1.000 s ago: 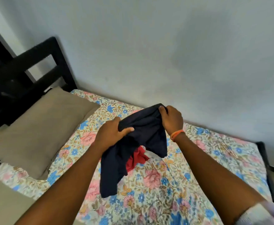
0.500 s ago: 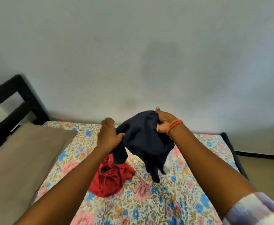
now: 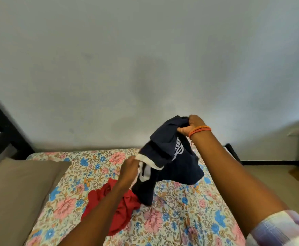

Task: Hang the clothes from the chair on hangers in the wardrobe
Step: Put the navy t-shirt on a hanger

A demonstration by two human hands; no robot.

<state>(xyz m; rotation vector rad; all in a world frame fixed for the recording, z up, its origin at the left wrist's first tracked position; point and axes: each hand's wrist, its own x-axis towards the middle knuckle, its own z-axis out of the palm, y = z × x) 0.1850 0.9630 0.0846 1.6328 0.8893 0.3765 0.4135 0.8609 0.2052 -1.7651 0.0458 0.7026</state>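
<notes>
pillow (image 3: 15, 196): tan, far left on bed, untouched; more of it in view than 0.5 s ago, cam has tilted down a bit.
bed (image 3: 177, 215): floral sheet, black frame, against the wall. No chair, hanger or wardrobe in view.
red garment (image 3: 109, 206): crumpled heap on the sheet, partly under the left forearm. Same spot as before, not handled.
left hand (image 3: 129, 170): grip has shifted. 0.5 s ago it held the top edge of the dark cloth at about the height of the other hand; now it's lower, fingers curled at a white-trimmed edge. Blurred, so exact pinch hard to read, but looks like it holds that trim.
navy garment (image 3: 170, 157): task item, held in the air above the bed, lowest fold hanging down to the red heap. Was a bunched lump; now opened out, w/ white trim and white lettering showing.
right hand (image 3: 193, 127): grip closed on the top edge of the navy cloth, thumb underneath; higher and further right than before. Orange bands on wrist.
meaning: prob. sorting out which way the item goes (finding neck/shoulders) before hangering. Nothing hung yet; early in task.
</notes>
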